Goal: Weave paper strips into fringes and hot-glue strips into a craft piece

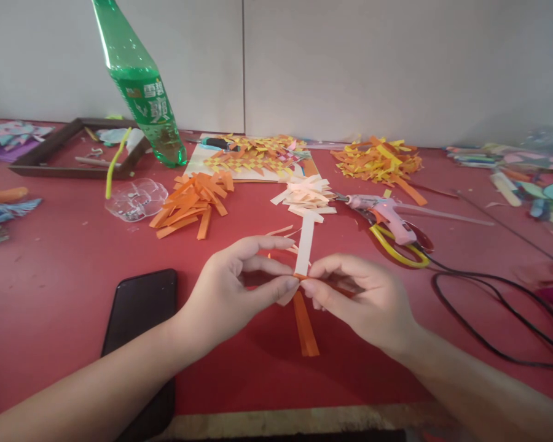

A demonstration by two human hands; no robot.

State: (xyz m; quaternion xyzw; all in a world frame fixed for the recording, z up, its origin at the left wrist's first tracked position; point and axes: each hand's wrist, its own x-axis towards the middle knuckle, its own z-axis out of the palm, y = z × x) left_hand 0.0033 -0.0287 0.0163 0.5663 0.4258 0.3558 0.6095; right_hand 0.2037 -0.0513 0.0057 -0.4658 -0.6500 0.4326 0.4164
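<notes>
Between my two hands, over the table's front half, are crossed paper strips: a pale strip (306, 245) pointing away from me and an orange strip (306, 325) hanging toward me. My left hand (251, 276) pinches the strips at their crossing with thumb and fingers. From the other side my right hand (350, 285) pinches the same spot, its thumb tip almost against the left one. The fingers partly hide the join. Just beyond lies a pile of pale strips (306, 193), with a pile of orange strips (196, 202) to its left.
A green bottle (150, 98) stands at the back left by a dark frame (32, 169). A phone (141, 313) lies beside my left forearm. Right of centre are a pink glue gun (391, 218) with a black cord, yellow-handled scissors (396, 248) and a pile of yellow-orange pieces (378, 162).
</notes>
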